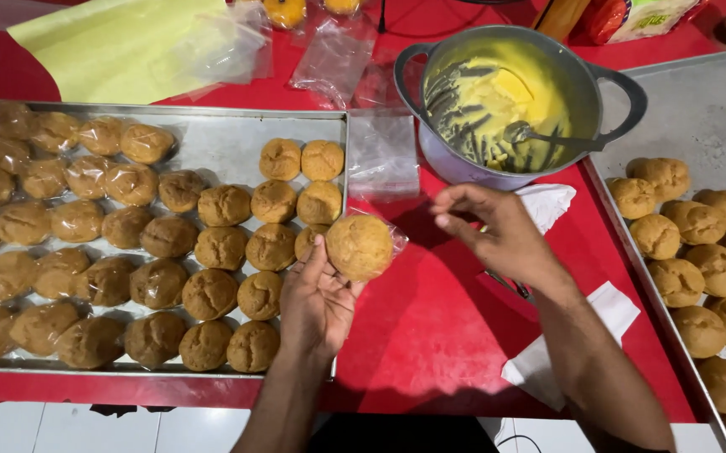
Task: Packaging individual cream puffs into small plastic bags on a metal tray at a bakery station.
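Our left hand [317,298] holds a round bun [359,246] in a clear bag, fingers [313,256] curled behind it, above the red desk [430,327]. Our right hand [497,231] hovers empty, fingers loosely bent. A bun tray [212,138] sits left, a grey pot [497,101] of yellow cream behind, and white napkins [547,361] right.

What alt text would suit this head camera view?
A left hand holds a round brown bun in clear wrap over a red table, right hand open beside it, between two bun trays and a pot of yellow cream.
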